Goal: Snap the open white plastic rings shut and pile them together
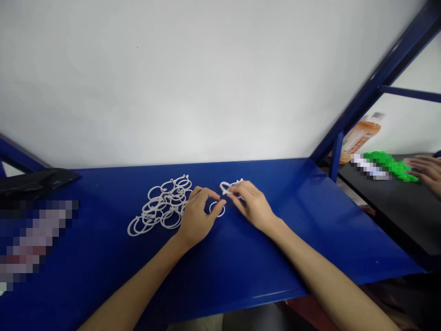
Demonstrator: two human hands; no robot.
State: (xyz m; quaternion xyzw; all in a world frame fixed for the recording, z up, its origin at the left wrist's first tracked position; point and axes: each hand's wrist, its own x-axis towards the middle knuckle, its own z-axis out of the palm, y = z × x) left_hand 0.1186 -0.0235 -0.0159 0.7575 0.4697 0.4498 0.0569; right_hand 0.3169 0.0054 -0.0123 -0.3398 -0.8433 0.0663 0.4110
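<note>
On the blue table, my left hand [197,217] has its thumb and index fingertips brought together in a pinch. Whatever lies between those tips is too small to make out. A single white plastic ring [210,213] shows beside and partly behind the left thumb; I cannot tell whether it is held or resting on the table. Between the fingers of my right hand [254,205] is another white ring [224,185], tilted up off the surface. More white rings [237,182] show partly behind the right fingers. Left of my left hand spreads a pile of white rings [161,202] with small knobs.
The blue table [220,280] meets a white wall [193,92]. A black plastic bag [37,181] lies at left. Blue frame bars [372,82] rise at right. Beyond them, a black table [389,211] holds an orange drink bottle [361,135], green pieces [379,158] and another person's hand [429,172].
</note>
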